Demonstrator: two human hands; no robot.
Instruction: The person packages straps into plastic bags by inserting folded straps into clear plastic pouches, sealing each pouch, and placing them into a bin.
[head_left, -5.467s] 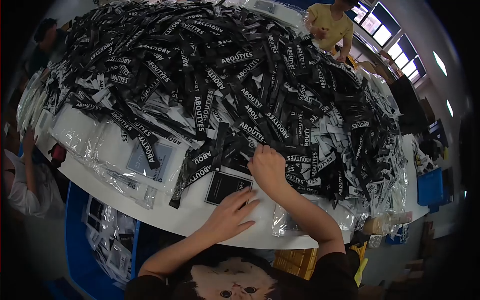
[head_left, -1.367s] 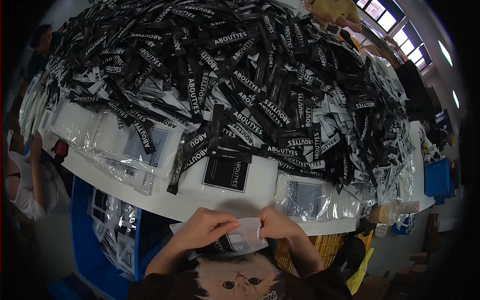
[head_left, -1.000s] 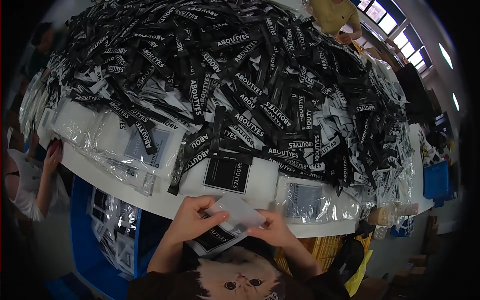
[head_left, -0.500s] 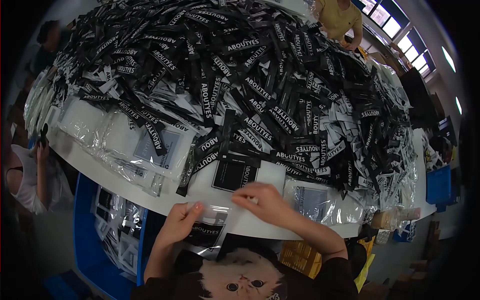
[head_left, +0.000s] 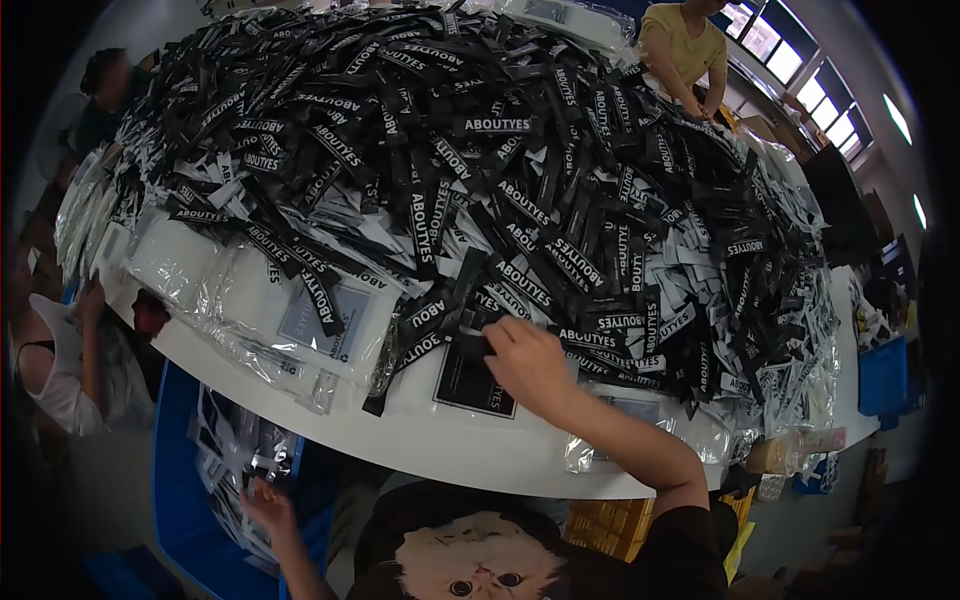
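My right hand [head_left: 528, 368] is at the near edge of the pile, fingers closed on a black strip sachet [head_left: 468, 332], partly hidden by the fingertips. Just below lies a flat black printed packet [head_left: 468, 385] on the white table [head_left: 400, 420]. Off the table's front edge, my left hand [head_left: 268, 508] hangs over the blue bin [head_left: 175, 480] with its fingers apart and nothing in them. Close above it in the bin is a blurred clear plastic bag [head_left: 250, 450], apart from the fingers.
A big heap of black "ABOUTYES" sachets [head_left: 420, 150] covers the table. Clear bags of packets lie along the front, at left [head_left: 325, 320] and right [head_left: 630, 412]. A yellow crate [head_left: 605, 525] stands under the table. Other people [head_left: 685, 55] are around it.
My left hand has moved left and down from the table edge to the bin and let go of the clear bag. My right hand has reached forward to the sachets.
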